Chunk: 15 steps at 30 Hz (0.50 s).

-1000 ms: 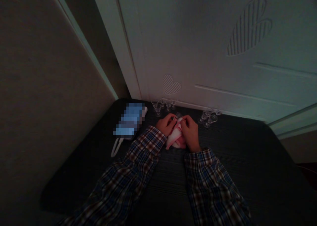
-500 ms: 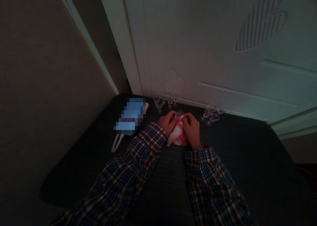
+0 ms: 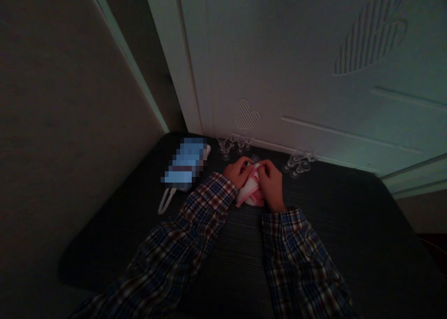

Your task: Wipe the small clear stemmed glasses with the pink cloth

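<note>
My left hand (image 3: 238, 172) is closed, its fingers curled around what looks like a small clear stemmed glass (image 3: 255, 159), of which only an edge shows. A crumpled pink-and-white cloth (image 3: 249, 192) hangs between my hands down to the dark table. My right hand (image 3: 272, 183) pinches the upper part of that cloth against the glass. Most of the glass is hidden by fingers and cloth. Beyond my left hand stands a group of small stemmed glasses (image 3: 226, 149); another such group (image 3: 296, 163) is past my right hand.
A phone with a blurred lit screen (image 3: 186, 163) lies at the left, and a white cable loop (image 3: 165, 201) comes from its near end. The dark table (image 3: 240, 249) meets a white panel with embossed hearts (image 3: 247, 114) at the back. A wall (image 3: 70, 123) rises at the left.
The whole view has shifted very slightly. Both hands stay at the cloth and glass, with hardly any visible movement of the fingers.
</note>
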Each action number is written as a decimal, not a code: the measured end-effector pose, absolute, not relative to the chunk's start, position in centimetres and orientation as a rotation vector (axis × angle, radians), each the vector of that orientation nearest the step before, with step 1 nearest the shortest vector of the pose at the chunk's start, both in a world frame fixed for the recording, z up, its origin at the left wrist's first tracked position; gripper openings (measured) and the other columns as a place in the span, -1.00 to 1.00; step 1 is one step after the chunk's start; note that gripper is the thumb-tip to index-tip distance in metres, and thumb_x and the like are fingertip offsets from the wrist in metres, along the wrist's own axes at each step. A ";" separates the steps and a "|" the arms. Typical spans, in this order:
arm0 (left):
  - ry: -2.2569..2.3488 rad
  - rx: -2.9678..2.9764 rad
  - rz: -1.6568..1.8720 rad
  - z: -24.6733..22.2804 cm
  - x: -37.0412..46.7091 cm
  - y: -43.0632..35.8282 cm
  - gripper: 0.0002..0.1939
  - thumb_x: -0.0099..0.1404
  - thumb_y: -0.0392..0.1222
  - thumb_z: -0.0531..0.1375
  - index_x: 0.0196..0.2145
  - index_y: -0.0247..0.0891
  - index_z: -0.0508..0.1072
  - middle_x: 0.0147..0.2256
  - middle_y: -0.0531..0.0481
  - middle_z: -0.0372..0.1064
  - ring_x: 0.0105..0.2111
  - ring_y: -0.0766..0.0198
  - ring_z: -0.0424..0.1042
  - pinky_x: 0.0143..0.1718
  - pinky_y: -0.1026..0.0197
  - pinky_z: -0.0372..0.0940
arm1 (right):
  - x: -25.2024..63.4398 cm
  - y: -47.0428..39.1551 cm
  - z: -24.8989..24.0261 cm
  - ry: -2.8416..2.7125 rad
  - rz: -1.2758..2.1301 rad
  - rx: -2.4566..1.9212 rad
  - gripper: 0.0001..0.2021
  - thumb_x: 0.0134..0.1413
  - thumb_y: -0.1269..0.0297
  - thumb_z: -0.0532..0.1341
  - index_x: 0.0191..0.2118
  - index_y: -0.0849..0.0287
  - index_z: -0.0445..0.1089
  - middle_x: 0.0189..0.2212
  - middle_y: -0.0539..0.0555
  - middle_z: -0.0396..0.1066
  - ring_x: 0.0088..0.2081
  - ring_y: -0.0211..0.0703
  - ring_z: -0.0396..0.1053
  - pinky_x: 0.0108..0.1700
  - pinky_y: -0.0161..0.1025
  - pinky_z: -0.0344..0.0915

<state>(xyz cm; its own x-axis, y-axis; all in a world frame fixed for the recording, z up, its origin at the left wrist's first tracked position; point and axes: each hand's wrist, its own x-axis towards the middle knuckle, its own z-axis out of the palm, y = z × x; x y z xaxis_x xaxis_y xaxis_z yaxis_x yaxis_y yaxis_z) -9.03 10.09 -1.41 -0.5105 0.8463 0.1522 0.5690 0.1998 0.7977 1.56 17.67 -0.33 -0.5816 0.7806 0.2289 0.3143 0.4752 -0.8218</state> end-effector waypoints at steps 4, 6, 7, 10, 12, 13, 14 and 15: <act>2.174 1.354 1.190 -1.4 -9.0 10.1 -0.72 0.23 -0.04 -0.06 -0.19 -0.20 0.29 -0.45 0.07 0.38 -0.47 0.34 0.35 -0.52 0.36 0.13 | 1.6 17.7 -0.5 -2.133 1.008 -0.899 -0.78 0.00 0.26 -0.05 -0.39 0.17 0.30 -0.49 -0.04 0.32 -0.44 -0.29 0.25 -0.40 -0.37 0.09; 2.174 1.357 1.181 -1.3 -9.0 10.1 -0.72 0.22 -0.05 -0.05 -0.19 -0.20 0.28 -0.46 0.07 0.38 -0.47 0.34 0.35 -0.51 0.36 0.13 | 1.6 17.6 -0.5 -2.134 1.014 -0.893 -0.78 0.00 0.26 -0.06 -0.39 0.17 0.30 -0.49 -0.03 0.32 -0.44 -0.29 0.25 -0.40 -0.37 0.09; 2.172 1.356 1.175 -1.2 -9.0 10.1 -0.73 0.22 -0.06 -0.05 -0.19 -0.20 0.28 -0.45 0.07 0.38 -0.46 0.34 0.35 -0.51 0.36 0.13 | 1.6 17.6 -0.5 -2.133 1.015 -0.892 -0.79 0.00 0.27 -0.05 -0.39 0.17 0.30 -0.49 -0.03 0.32 -0.45 -0.29 0.25 -0.40 -0.37 0.09; 2.169 1.350 1.166 -1.0 -9.0 10.1 -0.74 0.22 -0.08 -0.04 -0.19 -0.21 0.28 -0.43 0.06 0.38 -0.45 0.34 0.36 -0.49 0.36 0.15 | 1.6 17.6 -0.4 -2.131 1.021 -0.883 -0.79 0.01 0.26 -0.05 -0.39 0.17 0.29 -0.50 -0.04 0.31 -0.45 -0.29 0.25 -0.41 -0.38 0.09; 2.179 1.353 1.166 -1.1 -9.0 10.1 -0.74 0.22 -0.08 -0.05 -0.19 -0.21 0.28 -0.43 0.06 0.38 -0.45 0.34 0.36 -0.48 0.36 0.15 | 1.6 17.6 -0.4 -2.129 1.015 -0.884 -0.79 0.01 0.26 -0.05 -0.39 0.17 0.29 -0.50 -0.04 0.31 -0.46 -0.30 0.25 -0.42 -0.38 0.08; 2.185 1.358 1.165 -1.1 -9.0 10.1 -0.74 0.22 -0.08 -0.05 -0.19 -0.21 0.28 -0.43 0.06 0.38 -0.45 0.33 0.36 -0.48 0.35 0.15 | 1.6 17.6 -0.5 -2.128 1.013 -0.883 -0.79 0.01 0.26 -0.05 -0.39 0.17 0.29 -0.51 -0.04 0.30 -0.46 -0.30 0.25 -0.42 -0.38 0.08; 2.192 1.361 1.162 -1.2 -9.0 10.1 -0.74 0.22 -0.08 -0.05 -0.19 -0.21 0.28 -0.44 0.06 0.38 -0.45 0.33 0.36 -0.48 0.35 0.15 | 1.6 17.7 -0.5 -2.128 1.010 -0.883 -0.80 0.01 0.26 -0.05 -0.39 0.17 0.29 -0.51 -0.04 0.30 -0.46 -0.30 0.25 -0.42 -0.38 0.08; 2.196 1.362 1.155 -1.3 -9.0 10.2 -0.74 0.22 -0.07 -0.05 -0.19 -0.20 0.28 -0.45 0.06 0.38 -0.46 0.33 0.36 -0.48 0.35 0.15 | 1.6 17.7 -0.5 -2.128 1.006 -0.883 -0.80 0.01 0.27 -0.05 -0.40 0.17 0.29 -0.51 -0.05 0.30 -0.45 -0.30 0.25 -0.42 -0.38 0.08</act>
